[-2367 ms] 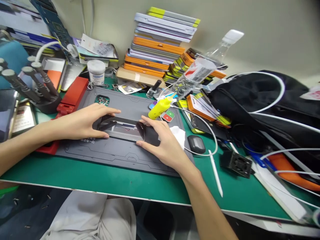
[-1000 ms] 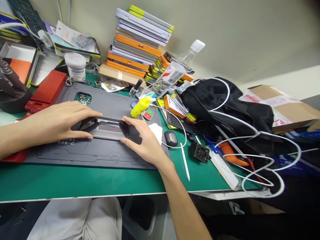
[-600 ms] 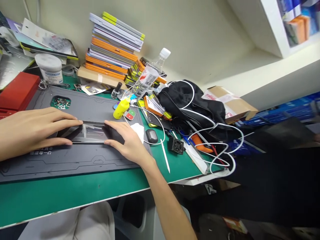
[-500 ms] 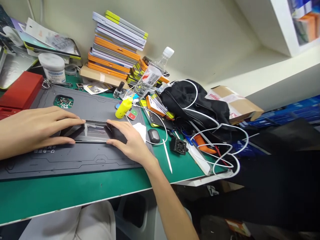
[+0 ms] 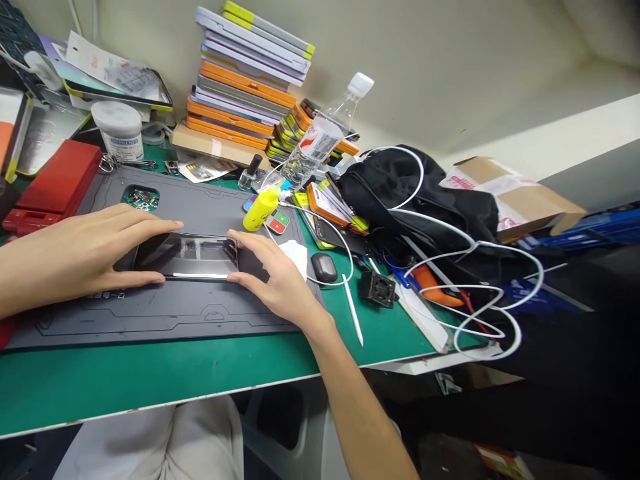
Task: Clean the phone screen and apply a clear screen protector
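Note:
A dark smartphone point(image 5: 193, 256) with a glossy screen lies flat on a grey work mat point(image 5: 165, 313). My left hand point(image 5: 87, 250) grips its left end, thumb on the near edge and fingers over the far edge. My right hand point(image 5: 275, 277) grips its right end the same way. A small well in the mat point(image 5: 140, 197) holds screws and tiny parts.
Behind the mat stand a stack of orange and grey boxes point(image 5: 245, 87), a white jar point(image 5: 120, 130), a water bottle point(image 5: 320, 140) and a yellow bottle point(image 5: 263, 207). A red case point(image 5: 55, 183) sits left. Right lie a black earbud case point(image 5: 323, 267), white stylus point(image 5: 353, 310), black bag point(image 5: 425, 200) and white cables point(image 5: 475, 300).
The view swung right and partly back. Both hands stay on the phone's ends, which has not moved on the mat.

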Demonstrator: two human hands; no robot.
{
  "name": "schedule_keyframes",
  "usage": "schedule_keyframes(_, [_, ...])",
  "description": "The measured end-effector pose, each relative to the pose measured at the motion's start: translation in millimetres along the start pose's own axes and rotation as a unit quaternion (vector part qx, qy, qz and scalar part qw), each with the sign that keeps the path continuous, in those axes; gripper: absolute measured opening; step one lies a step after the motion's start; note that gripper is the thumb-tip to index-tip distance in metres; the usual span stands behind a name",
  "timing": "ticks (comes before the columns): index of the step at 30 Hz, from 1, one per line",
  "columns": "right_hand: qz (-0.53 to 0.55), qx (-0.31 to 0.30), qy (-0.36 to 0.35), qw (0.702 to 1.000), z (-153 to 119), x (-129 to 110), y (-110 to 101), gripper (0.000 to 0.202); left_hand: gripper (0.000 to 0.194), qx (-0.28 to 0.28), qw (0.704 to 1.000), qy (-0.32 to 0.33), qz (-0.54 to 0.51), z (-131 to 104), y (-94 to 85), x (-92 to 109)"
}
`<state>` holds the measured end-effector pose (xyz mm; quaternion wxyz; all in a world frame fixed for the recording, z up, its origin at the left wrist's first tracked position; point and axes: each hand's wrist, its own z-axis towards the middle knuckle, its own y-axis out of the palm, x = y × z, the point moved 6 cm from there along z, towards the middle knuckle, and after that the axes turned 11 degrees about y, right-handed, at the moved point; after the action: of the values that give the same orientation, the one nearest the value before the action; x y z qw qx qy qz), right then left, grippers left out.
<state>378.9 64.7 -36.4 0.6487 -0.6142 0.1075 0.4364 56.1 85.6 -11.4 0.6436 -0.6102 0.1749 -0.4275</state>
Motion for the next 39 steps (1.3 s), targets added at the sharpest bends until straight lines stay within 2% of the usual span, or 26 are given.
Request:
schedule_keyframes(9, [-0.016, -0.005, 0.010, 1.000, -0.6, 0.1, -0.3, 0.066, 0.089, 0.007, 1.000, 0.005, 0.007, -8.6, 1.1, -8.3])
schedule_keyframes(17, [-0.030, -0.012, 0.028, 0.999, -0.2, 3.0, 0.6, 0.067, 0.093, 0.005, 1.000, 0.022, 0.014, -4.6, -1.2, 0.3])
schedule_keyframes(25, [-0.024, -0.016, 0.028, 0.999, -1.1, 3.6, 0.6, 0.069, 0.116, 0.007, 1.000, -0.006, 0.001, 2.2, -6.3, 7.5])
schedule_keyframes(33, [-0.011, -0.008, 0.029, 0.999, -2.3, 4.6, -1.6, 0.068, 0.117, -0.009, 1.000, -0.002, 0.022, 2.0, -5.6, 9.3])
schedule_keyframes(39, [0.004, -0.006, 0.016, 1.000, -4.2, 2.9, -3.4, 0.066, 0.116, -0.006, 1.000, -0.018, -0.015, 2.3, 0.6, 2.0])
